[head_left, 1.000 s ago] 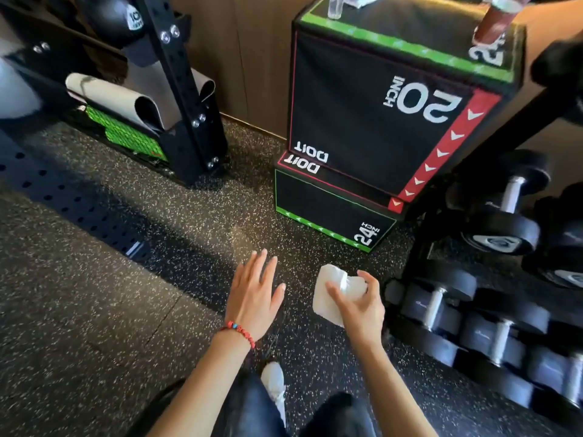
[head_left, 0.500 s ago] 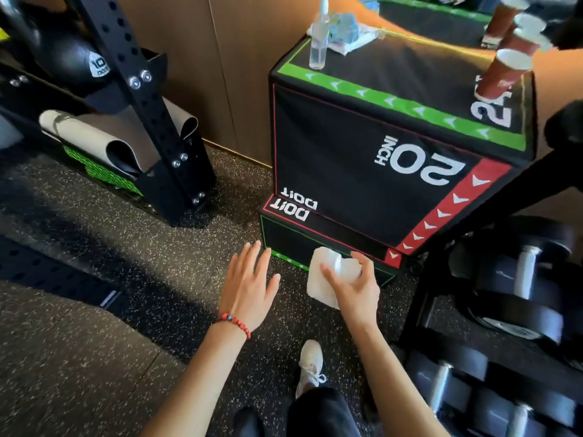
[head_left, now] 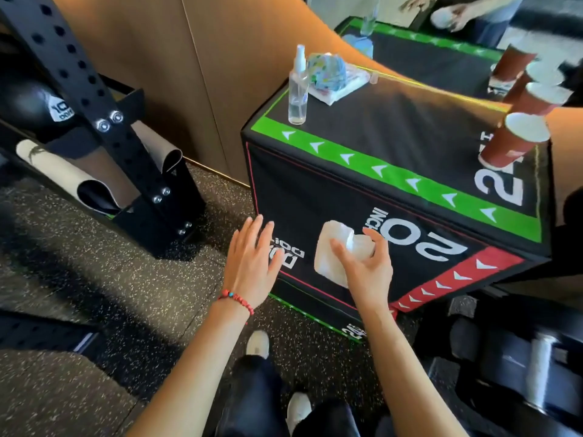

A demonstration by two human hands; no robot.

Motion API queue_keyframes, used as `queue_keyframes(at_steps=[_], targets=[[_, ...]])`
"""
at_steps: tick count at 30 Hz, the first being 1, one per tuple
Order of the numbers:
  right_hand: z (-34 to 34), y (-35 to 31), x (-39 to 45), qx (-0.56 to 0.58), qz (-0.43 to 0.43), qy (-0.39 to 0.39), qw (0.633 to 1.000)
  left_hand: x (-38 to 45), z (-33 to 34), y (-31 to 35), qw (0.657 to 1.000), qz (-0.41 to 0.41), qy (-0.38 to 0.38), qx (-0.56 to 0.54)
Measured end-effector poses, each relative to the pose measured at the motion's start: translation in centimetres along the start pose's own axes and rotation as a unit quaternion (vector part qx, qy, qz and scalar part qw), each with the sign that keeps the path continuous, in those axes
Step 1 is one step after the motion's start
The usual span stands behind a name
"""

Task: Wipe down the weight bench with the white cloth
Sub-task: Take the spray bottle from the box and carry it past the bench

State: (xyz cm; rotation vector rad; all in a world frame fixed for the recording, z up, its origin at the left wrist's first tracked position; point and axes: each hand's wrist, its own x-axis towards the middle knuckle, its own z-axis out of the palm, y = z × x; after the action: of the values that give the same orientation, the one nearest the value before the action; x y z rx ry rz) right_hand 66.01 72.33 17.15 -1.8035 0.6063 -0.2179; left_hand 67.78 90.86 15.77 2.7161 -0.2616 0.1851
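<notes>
A white cloth (head_left: 334, 255) is held bunched in the fingers (head_left: 339, 249) of the right hand (head_left: 366, 266), in front of the black box (head_left: 315, 197). The left hand (head_left: 252, 266) is spread flat, fingers wide and holding nothing, just left of the cloth. No weight bench is shown, so the cloth has probably yet to be carried to it. For good wiping, the cloth is best opened flat under the palm, dampened if the spray is used, and drawn in overlapping strokes. Beyond the fingers, on the box top, are counted one spray bottle (head_left: 298, 86), one patterned bundle (head_left: 328, 70) on a tissue pack, and three red cups (head_left: 511, 143). One rolled mat (head_left: 63, 171) lies by the rack (head_left: 104, 121), far left of the fingers.
</notes>
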Motion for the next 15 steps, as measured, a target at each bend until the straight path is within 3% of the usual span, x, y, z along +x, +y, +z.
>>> queue_keyframes(at_steps=[10,15], targets=[[6.2,-6.9,9.9,0.034,-0.017,0.083,0.996,16.2,-1.9,-2.2,0.992,0.066,0.066,-0.084],[8.7,-9.2,13.4,0.058,-0.026,0.115,0.991,23.7,-2.9,-2.0,0.973,0.068,0.108,-0.191]])
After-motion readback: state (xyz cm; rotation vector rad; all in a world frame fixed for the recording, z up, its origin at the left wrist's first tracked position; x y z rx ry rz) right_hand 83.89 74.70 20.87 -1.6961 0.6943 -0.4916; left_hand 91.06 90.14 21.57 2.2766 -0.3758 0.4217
